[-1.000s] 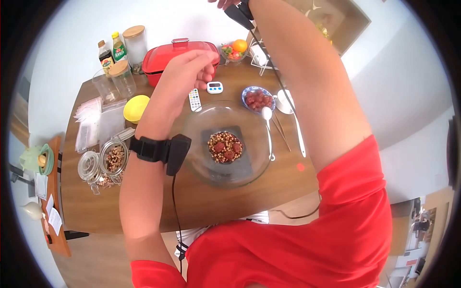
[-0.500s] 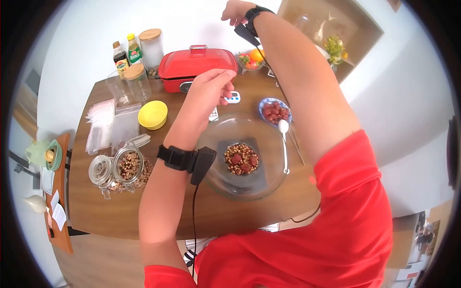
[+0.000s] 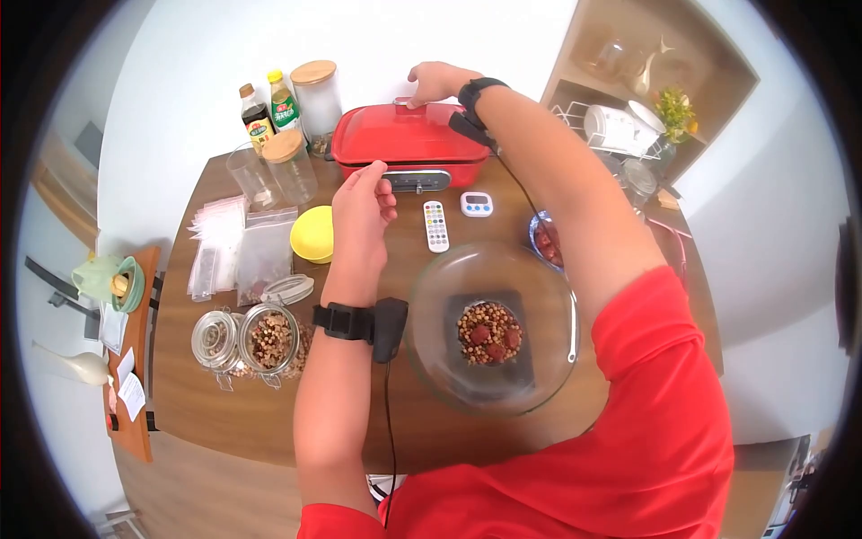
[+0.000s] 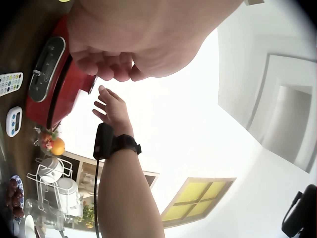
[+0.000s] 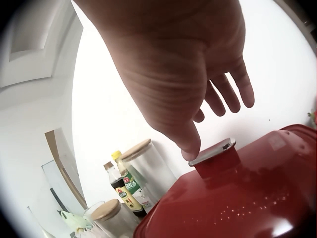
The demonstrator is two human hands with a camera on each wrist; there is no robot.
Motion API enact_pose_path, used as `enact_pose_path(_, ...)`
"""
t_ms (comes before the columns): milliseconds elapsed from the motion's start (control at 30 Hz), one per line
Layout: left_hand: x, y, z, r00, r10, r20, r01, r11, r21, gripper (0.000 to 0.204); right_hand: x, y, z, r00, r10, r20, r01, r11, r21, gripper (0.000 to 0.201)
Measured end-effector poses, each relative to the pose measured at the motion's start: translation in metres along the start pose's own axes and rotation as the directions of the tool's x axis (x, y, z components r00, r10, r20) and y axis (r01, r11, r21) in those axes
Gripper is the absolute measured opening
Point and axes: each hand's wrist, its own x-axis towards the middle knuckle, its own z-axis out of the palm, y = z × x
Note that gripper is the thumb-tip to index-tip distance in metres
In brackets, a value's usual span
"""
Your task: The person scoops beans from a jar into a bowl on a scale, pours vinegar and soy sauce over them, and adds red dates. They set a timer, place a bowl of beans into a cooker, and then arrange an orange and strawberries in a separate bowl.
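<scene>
My right hand [image 3: 440, 83] is at the metal-topped handle [image 3: 413, 103] of the red cooker's lid [image 3: 400, 130]. In the right wrist view, the thumb of this hand [image 5: 183, 74] lies at the near end of the handle [image 5: 213, 151], while the other fingers stretch apart behind it, not wrapped round it. Whether the thumb touches the handle I cannot tell. The lid rests on the cooker. My left hand [image 3: 364, 216] hovers in front of the cooker's left part, fingers loosely bent and holding nothing; the left wrist view shows its bent fingers from below [image 4: 133, 39].
A glass bowl [image 3: 431, 377] surrounds a smaller round heap of beans with red pieces [image 3: 489, 332]. A remote [image 3: 436, 226] and timer [image 3: 476, 205] lie before the cooker. Jars [image 3: 269, 337], bags [image 3: 215, 251] and a yellow bowl [image 3: 312, 234] stand left; bottles [image 3: 258, 117] stand behind.
My right hand has come from above and beyond the cooker down to the lid handle. The head view has shifted, and my left hand now shows lower, before the cooker.
</scene>
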Motion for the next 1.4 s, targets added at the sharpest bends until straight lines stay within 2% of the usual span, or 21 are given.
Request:
enact_pose_path(100,0.011,-0.007,-0.003,0.999,-0.023,-0.027,0.023,1.0,0.0,0.012,0.007,-0.006,0.014,0.998,-0.048,-0.034,0.048,0.999,-0.018,0.063)
enact_pose_path(167,0.017,-0.012,-0.005,0.997,-0.059,-0.041,0.059,0.998,-0.004,0.011,0.015,-0.006,0.021,0.994,-0.054,0.095,0.056,0.998,-0.022,0.065)
enact_pose_path(200,0.02,-0.015,-0.005,0.997,-0.063,-0.05,0.063,0.998,-0.004,0.011,0.019,-0.006,0.026,0.993,-0.059,0.103,0.061,0.998,-0.018,0.065)
enact_pose_path(300,0.029,-0.02,-0.005,0.994,-0.084,-0.068,0.085,0.996,0.017,0.011,0.031,0.001,0.038,0.993,-0.095,0.064,0.099,0.993,-0.064,0.052)
enact_pose_path(367,0.033,-0.022,-0.003,0.991,-0.096,-0.093,0.102,0.992,0.07,0.012,0.037,0.004,0.044,0.989,-0.131,-0.069,0.12,0.983,-0.142,0.031)
enact_pose_path(467,0.036,-0.023,0.0,0.991,-0.08,-0.104,0.094,0.985,0.143,0.016,0.038,0.011,0.046,0.972,-0.202,-0.117,0.182,0.97,-0.164,0.027)
enact_pose_path(600,0.043,-0.024,0.002,0.994,-0.047,-0.103,0.07,0.969,0.236,0.021,0.028,0.023,0.011,0.941,-0.263,-0.213,0.251,0.965,-0.082,0.036)
enact_pose_path(667,0.054,-0.023,0.006,0.997,0.014,-0.076,0.015,0.925,0.38,0.034,0.017,0.031,-0.016,0.951,-0.196,-0.24,0.21,0.977,0.035,0.038)
enact_pose_path(700,0.064,-0.025,0.006,0.997,0.015,-0.075,0.015,0.923,0.384,0.034,0.016,0.041,-0.027,0.954,-0.161,-0.252,0.192,0.976,0.105,0.038)
enact_pose_path(733,0.077,-0.029,0.005,0.993,0.105,-0.044,-0.067,0.85,0.523,0.045,0.016,0.049,-0.038,0.957,-0.124,-0.263,0.173,0.969,0.176,0.037)
enact_pose_path(767,0.091,-0.032,0.004,0.982,0.188,0.003,-0.145,0.748,0.648,0.055,-0.024,0.028,-0.062,0.966,-0.118,-0.23,0.186,0.934,0.305,0.019)
enact_pose_path(800,0.104,-0.035,0.004,0.983,0.186,0.009,-0.147,0.745,0.651,0.055,-0.033,0.028,-0.07,0.949,-0.066,-0.307,0.156,0.947,0.281,0.019)
enact_pose_path(867,0.134,-0.042,0.005,0.895,0.423,0.14,-0.309,0.363,0.879,0.07,-0.048,0.031,-0.087,0.954,-0.061,-0.295,0.144,0.953,0.268,0.018)
enact_pose_path(933,0.167,-0.044,0.009,0.87,0.474,0.134,-0.333,0.366,0.869,0.072,-0.06,0.035,-0.098,0.946,-0.059,-0.318,0.138,0.963,0.23,0.019)
enact_pose_path(1000,0.173,-0.033,0.022,0.951,0.307,-0.028,-0.152,0.545,0.825,0.069,-0.064,0.041,-0.1,0.939,-0.063,-0.337,0.134,0.972,0.193,0.02)
enact_pose_path(1033,0.167,-0.022,0.029,0.99,0.099,-0.098,0.014,0.625,0.78,0.059,-0.064,0.045,-0.101,0.926,-0.077,-0.37,0.118,0.989,0.091,0.022)
enact_pose_path(1067,0.174,-0.026,0.028,0.991,0.097,-0.09,0.01,0.624,0.781,0.059,-0.065,0.05,-0.101,0.912,-0.094,-0.4,0.098,0.995,-0.012,0.025)
enact_pose_path(1133,0.187,-0.031,0.023,0.992,0.013,-0.129,0.06,0.835,0.548,0.049,-0.063,0.058,-0.098,0.911,-0.088,-0.402,0.084,0.996,-0.029,0.026)
enact_pose_path(1200,0.183,-0.026,0.025,0.992,-0.026,-0.12,0.085,0.853,0.515,0.043,-0.064,0.062,-0.095,0.912,-0.088,-0.4,0.077,0.996,-0.043,0.027)
enact_pose_path(1267,0.189,-0.023,0.019,0.981,-0.194,-0.029,0.187,0.879,0.439,0.053,-0.066,0.064,-0.092,0.927,-0.055,-0.37,0.054,0.998,-0.013,0.026)
enact_pose_path(1400,0.2,-0.024,0.017,0.969,-0.246,-0.027,0.234,0.877,0.42,0.049,-0.069,0.068,-0.083,0.922,-0.039,-0.384,0.06,0.997,0.043,0.026)
